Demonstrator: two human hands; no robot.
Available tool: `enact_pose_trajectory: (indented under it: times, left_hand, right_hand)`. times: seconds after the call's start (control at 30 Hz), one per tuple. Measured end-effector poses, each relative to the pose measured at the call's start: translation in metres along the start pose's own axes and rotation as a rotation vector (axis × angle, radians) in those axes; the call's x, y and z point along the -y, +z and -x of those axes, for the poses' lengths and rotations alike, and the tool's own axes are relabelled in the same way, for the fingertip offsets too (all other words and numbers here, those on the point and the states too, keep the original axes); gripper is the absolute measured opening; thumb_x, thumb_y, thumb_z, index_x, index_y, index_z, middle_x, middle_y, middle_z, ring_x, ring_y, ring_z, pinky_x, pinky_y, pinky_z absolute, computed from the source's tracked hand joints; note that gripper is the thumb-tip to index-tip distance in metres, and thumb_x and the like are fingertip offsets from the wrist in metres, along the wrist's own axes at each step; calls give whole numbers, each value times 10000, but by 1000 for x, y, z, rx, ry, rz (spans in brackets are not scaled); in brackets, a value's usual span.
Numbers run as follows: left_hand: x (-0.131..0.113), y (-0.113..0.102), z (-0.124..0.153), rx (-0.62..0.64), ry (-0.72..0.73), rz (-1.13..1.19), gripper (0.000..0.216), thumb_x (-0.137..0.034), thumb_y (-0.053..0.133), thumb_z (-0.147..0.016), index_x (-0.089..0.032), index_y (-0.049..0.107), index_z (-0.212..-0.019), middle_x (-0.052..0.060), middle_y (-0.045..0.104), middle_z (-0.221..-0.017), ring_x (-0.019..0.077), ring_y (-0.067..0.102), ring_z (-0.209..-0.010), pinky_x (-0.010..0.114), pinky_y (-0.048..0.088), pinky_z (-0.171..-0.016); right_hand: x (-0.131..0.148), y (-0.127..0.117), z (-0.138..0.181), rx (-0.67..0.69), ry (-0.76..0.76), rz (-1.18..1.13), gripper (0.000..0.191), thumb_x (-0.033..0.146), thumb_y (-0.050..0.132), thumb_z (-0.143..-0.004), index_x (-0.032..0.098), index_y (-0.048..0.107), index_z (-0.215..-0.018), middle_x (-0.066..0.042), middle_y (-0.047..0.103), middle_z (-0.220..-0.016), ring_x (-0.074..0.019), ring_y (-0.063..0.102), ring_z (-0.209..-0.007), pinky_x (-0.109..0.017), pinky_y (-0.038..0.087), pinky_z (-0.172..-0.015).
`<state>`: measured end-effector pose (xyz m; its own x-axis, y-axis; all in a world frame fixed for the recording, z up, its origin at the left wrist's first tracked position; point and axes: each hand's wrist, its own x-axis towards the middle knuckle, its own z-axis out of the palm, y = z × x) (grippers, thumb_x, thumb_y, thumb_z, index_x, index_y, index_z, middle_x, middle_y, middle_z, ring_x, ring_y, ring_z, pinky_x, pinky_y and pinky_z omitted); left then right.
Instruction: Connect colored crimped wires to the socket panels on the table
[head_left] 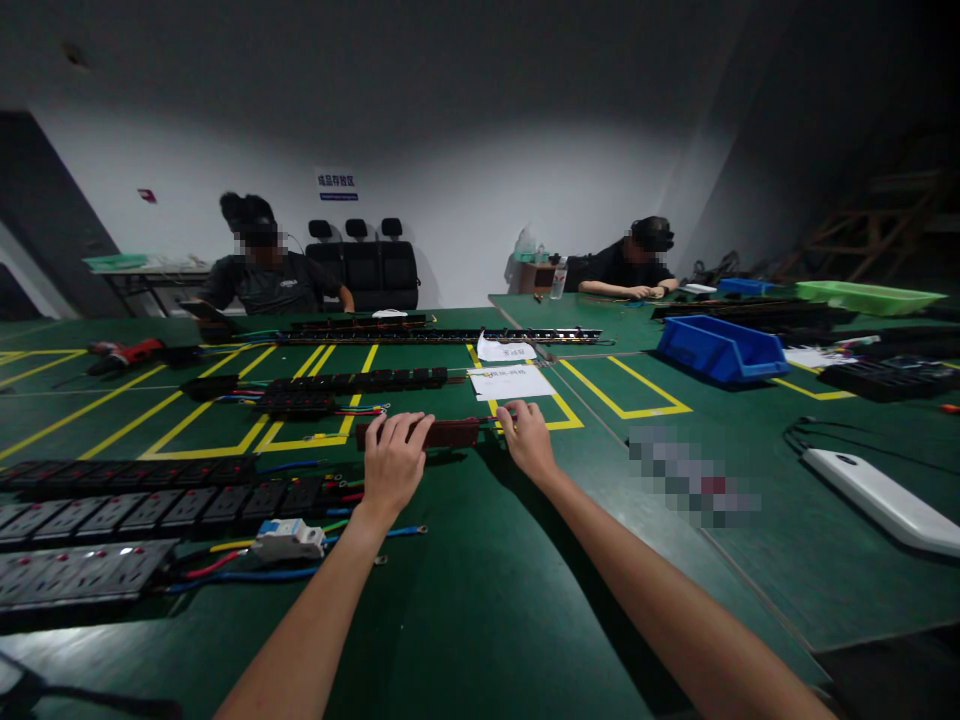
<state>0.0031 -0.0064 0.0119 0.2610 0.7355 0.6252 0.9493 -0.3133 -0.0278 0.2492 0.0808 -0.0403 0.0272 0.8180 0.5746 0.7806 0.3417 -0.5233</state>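
A dark red-brown socket strip (450,432) lies across the green table ahead of me. My left hand (394,462) rests on its left end with the fingers curled over it. My right hand (527,438) grips its right end, fingers bent over the top. Both arms reach forward from the bottom of the view. Rows of black and grey socket strips (150,505) with coloured wires lie to the left of my left hand, and a small white circuit breaker (289,538) sits near my left wrist.
White paper sheets (511,381) lie just beyond the strip. A blue bin (721,350) stands at the right, a white device (885,497) nearer. A red drill (124,353) lies far left. Two other people sit at the far side of the tables.
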Motion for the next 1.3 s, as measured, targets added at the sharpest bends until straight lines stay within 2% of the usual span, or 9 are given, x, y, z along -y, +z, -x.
enact_pose_trajectory:
  times: [0.17,0.3,0.5,0.83,0.97,1.13,1.3]
  left_hand:
    - [1,2,1,-1,8,19,540,-88,577,-847,-215,568,-1371,107,638,-1301,291,558,-1224,527,328,-1124]
    - [3,5,2,16,27,42,551,-137,657,-826,-221,571,-1363,100,643,-1284,297,565,-1190,519,361,-1101]
    - [3,6,2,59,75,66,499,-192,695,-859,-262,582,-1340,83,629,-1320,292,559,-1195,502,400,-1053]
    - [3,13,5,123,80,50,467,-222,657,-908,-244,564,-1365,106,610,-1345,295,545,-1225,500,396,-1069]
    - [5,17,6,133,67,55,409,-208,572,-951,-243,575,-1359,107,619,-1350,279,553,-1239,490,408,-1064]
    - [5,17,5,125,20,63,383,-186,465,-994,-238,593,-1350,93,651,-1333,257,580,-1226,471,427,-1045]
    - [2,13,4,98,-58,56,358,-185,454,-994,-267,633,-1293,75,695,-1260,261,604,-1181,513,395,-1059]
  right_hand:
    - [-4,1,-2,-32,50,-69,418,552,420,-1001,212,661,-1028,-93,602,-953,-241,582,-887,-331,433,-758]
    - [-8,4,-4,-43,77,-86,369,523,457,-983,203,639,-959,-88,623,-909,-247,575,-873,-346,423,-774]
    - [-10,6,-5,-46,130,-76,292,464,481,-955,206,598,-887,-74,634,-852,-241,566,-819,-337,393,-717]
    - [-13,9,-4,25,117,7,240,397,497,-937,203,635,-906,-85,653,-890,-244,581,-869,-333,390,-737]
    - [-12,8,-2,69,83,85,224,360,506,-939,204,664,-906,-86,675,-880,-239,584,-848,-326,378,-723]
    - [-9,7,0,88,20,168,229,331,521,-941,204,699,-874,-89,694,-832,-230,577,-770,-332,368,-713]
    - [-7,7,1,89,-8,165,223,318,534,-934,205,719,-881,-101,697,-866,-234,578,-803,-338,383,-742]
